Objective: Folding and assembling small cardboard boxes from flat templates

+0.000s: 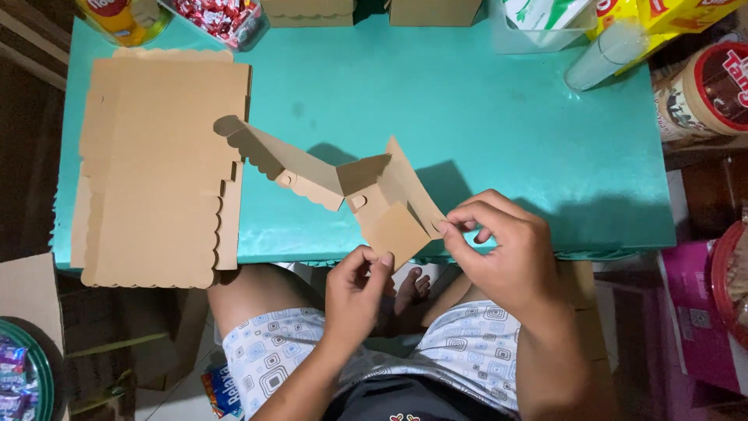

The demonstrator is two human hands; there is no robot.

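Hands fold a brown cardboard box blank [374, 199] over the teal table's [499, 117] near edge: left hand [354, 296] pinches its bottom corner, right hand [502, 249] pinches its right flap; flat blanks stack [152, 168] lies left.

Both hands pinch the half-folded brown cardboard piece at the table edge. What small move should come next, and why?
Probably press the raised flap down along its crease. The left hand pinches the lower corner of the cardboard piece, the right hand pinches its right edge, and the panels stand only partly folded over the turquoise table, with the scalloped strip stretched out to the left. A stack of flat blanks lies further left.
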